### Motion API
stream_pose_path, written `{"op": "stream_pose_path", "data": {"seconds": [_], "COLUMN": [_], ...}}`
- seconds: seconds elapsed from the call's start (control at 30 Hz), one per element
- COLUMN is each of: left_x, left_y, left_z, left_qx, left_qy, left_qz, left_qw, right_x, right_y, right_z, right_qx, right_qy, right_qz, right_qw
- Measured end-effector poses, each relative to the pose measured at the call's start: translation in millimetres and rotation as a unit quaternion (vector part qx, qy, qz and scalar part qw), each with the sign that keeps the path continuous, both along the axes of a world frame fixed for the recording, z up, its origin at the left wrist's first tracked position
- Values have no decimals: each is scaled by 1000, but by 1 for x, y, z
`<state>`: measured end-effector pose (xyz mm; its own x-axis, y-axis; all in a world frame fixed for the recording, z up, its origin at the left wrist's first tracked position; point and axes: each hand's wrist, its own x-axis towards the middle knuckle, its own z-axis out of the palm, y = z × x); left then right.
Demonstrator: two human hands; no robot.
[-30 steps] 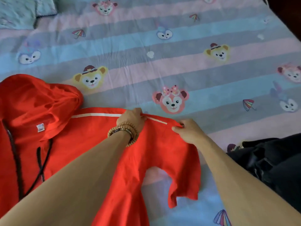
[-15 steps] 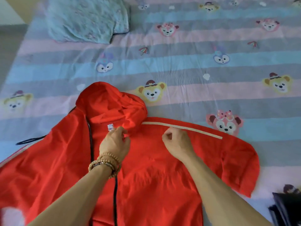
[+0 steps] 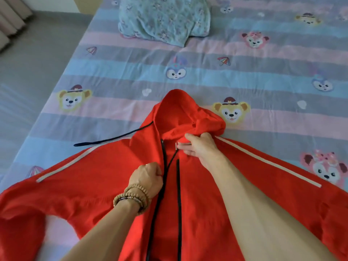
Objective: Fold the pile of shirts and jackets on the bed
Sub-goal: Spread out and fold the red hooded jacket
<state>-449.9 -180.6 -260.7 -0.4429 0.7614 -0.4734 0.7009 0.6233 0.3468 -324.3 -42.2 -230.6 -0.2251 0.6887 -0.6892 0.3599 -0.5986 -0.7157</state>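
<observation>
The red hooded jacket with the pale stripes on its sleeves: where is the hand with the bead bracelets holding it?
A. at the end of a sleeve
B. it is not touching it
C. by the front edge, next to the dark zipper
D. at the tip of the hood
C: the left hand, wearing the brown bead bracelets, grips the red hooded jacket beside its dark zipper.

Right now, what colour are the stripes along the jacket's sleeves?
Pale off-white, one stripe on each sleeve of the red jacket; the head view shows them.
</observation>
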Motion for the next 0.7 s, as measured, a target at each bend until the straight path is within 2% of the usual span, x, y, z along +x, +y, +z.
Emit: {"op": "stream_pose_path", "data": {"seconds": [0.07,0.13,0.23,0.33,0.37,0.43,0.53,0.57,0.6,0.63,0.7], "left_x": [-4,-11,-21,-28,-30,-34,-35,-30,-22,-15,-8], "left_y": [-15,-32,-71,-132,-159,-210,-297,-321,-341,-353,-363], "left_z": [-1,0,9,21,24,22,11,10,16,17,16], "left_qx": [42,90,148,173,181,176,63,22,4,14,43], "left_qy": [-61,-74,-4,87,89,50,-61,-108,-155,-197,-219], "left_qz": [-37,-28,9,84,126,228,343,348,312,257,175], "left_qw": [997,993,989,978,971,956,935,931,937,946,959], "right_x": [-6,-3,19,41,49,60,79,84,89,93,98], "right_y": [-4,-24,-84,-170,-205,-263,-352,-380,-407,-429,-461], "right_z": [1,-2,-5,0,0,-4,-10,-11,-13,-18,-28], "right_qx": [-20,32,134,137,138,158,163,179,219,275,360], "right_qy": [18,-69,-157,-168,-160,-172,-191,-199,-217,-241,-317], "right_qz": [26,56,64,92,108,158,226,252,282,316,381], "right_qw": [999,996,976,972,971,959,941,930,909,875,791]}}
